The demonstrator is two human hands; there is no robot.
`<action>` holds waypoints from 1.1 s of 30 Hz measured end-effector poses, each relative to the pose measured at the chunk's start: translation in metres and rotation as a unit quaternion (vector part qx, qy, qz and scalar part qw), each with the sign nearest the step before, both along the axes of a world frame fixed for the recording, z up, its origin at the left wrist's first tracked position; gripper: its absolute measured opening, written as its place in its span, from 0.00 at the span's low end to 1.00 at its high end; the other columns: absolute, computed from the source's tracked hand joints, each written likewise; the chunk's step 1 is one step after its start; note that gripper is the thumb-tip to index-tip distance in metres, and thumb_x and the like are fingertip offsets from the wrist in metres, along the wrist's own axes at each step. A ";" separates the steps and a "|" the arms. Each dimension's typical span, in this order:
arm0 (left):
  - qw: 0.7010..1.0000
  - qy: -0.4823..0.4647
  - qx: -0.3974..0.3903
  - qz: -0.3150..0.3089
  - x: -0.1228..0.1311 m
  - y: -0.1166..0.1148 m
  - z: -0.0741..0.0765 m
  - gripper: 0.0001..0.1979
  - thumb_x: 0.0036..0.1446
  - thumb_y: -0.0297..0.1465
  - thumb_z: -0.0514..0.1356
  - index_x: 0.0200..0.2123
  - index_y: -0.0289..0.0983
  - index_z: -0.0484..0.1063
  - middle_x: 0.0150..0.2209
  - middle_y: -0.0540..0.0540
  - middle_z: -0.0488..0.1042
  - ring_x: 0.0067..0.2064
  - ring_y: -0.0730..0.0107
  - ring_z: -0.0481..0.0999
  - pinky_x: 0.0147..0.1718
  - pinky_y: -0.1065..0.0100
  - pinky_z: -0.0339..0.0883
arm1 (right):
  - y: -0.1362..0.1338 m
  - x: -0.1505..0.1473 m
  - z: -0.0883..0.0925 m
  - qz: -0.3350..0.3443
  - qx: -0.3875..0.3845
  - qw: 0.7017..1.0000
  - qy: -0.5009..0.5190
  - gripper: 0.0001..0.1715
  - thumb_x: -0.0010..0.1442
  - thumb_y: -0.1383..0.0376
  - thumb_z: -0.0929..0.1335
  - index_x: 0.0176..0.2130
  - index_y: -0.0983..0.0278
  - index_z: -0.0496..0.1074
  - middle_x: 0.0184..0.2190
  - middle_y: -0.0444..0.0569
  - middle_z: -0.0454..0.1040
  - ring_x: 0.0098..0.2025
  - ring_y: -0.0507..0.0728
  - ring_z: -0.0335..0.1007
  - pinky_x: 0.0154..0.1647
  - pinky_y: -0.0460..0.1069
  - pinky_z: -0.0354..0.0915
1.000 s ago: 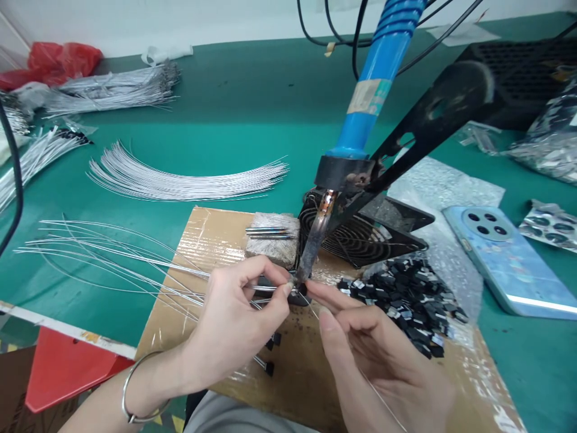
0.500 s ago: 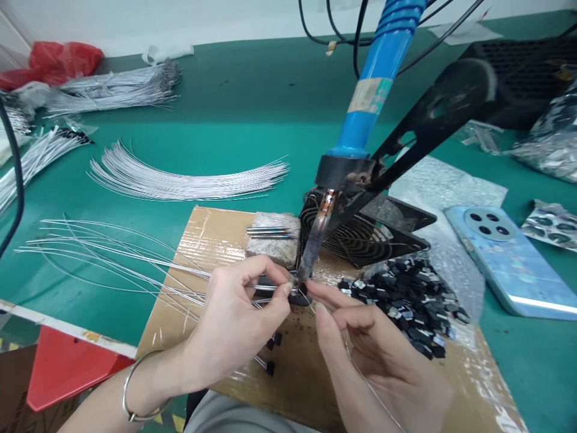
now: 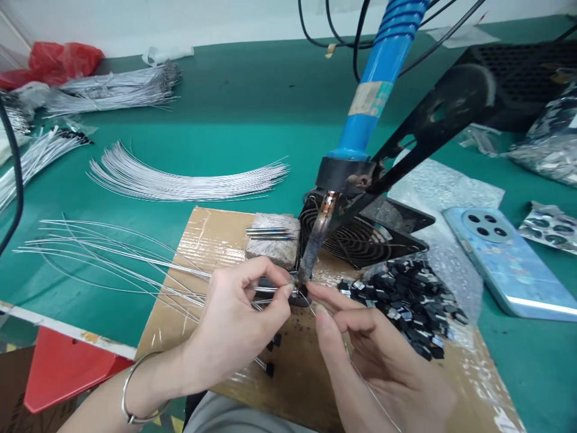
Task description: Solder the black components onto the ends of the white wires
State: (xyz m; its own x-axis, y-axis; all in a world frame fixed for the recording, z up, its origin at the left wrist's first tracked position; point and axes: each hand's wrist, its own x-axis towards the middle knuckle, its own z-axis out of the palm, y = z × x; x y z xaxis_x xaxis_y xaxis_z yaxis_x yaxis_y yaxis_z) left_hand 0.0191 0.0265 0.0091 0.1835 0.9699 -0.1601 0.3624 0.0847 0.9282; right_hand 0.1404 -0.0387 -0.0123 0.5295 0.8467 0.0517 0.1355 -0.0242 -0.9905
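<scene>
Thumb and index finger of my left hand (image 3: 246,325) are pinched on a thin white wire (image 3: 274,289), its end right under the soldering iron's tip (image 3: 311,255). A small black connector (image 3: 303,290) shows at that spot, partly hidden by the fingertips. My right hand (image 3: 378,361) is closed on a strand of solder wire (image 3: 376,398), which runs up to the same point and trails down past the palm. The blue-handled soldering iron (image 3: 360,126) hangs tip-down in a black bracket (image 3: 433,114). Below my left hand, black connectors (image 3: 269,368) on wires stick out.
A cardboard sheet (image 3: 180,300) lies under the work. Behind the tip are a black fan (image 3: 356,240) and a fibrous block (image 3: 273,255) bearing thin rods. To the right, a pile of black connectors (image 3: 410,310) and a blue phone (image 3: 518,258). White wire bundles (image 3: 180,180) lie left.
Both hands keep almost the same place at the iron's tip. The view has shifted very slightly; nothing was taken up or let go.
</scene>
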 end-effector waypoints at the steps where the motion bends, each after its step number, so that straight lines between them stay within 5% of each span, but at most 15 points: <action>1: 1.000 0.001 0.001 -0.001 0.000 0.000 0.000 0.04 0.55 0.26 0.61 0.28 0.36 0.75 0.32 0.46 0.80 0.37 0.64 0.79 0.35 0.66 0.70 | 0.000 0.001 0.000 0.005 -0.001 1.000 -0.008 0.13 0.60 0.63 0.73 0.26 0.60 0.71 0.44 0.52 0.84 0.43 0.56 0.83 0.42 0.43 0.74; 33: 1.000 0.006 -0.010 -0.004 0.000 -0.001 0.000 0.04 0.55 0.26 0.61 0.28 0.36 0.74 0.32 0.46 0.80 0.37 0.63 0.79 0.36 0.65 0.71 | 0.001 0.007 -0.002 0.027 0.009 0.997 -0.065 0.09 0.59 0.65 0.74 0.28 0.60 0.74 0.43 0.54 0.84 0.43 0.62 0.84 0.40 0.48 0.78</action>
State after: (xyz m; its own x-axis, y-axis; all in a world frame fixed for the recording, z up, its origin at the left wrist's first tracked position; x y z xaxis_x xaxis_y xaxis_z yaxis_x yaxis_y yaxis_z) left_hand 0.0190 0.0251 0.0095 0.1898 0.9647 -0.1825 0.3738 0.1009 0.9220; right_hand 0.1473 -0.0378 -0.0140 0.4705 0.8725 0.1318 0.2635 0.0037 -0.9647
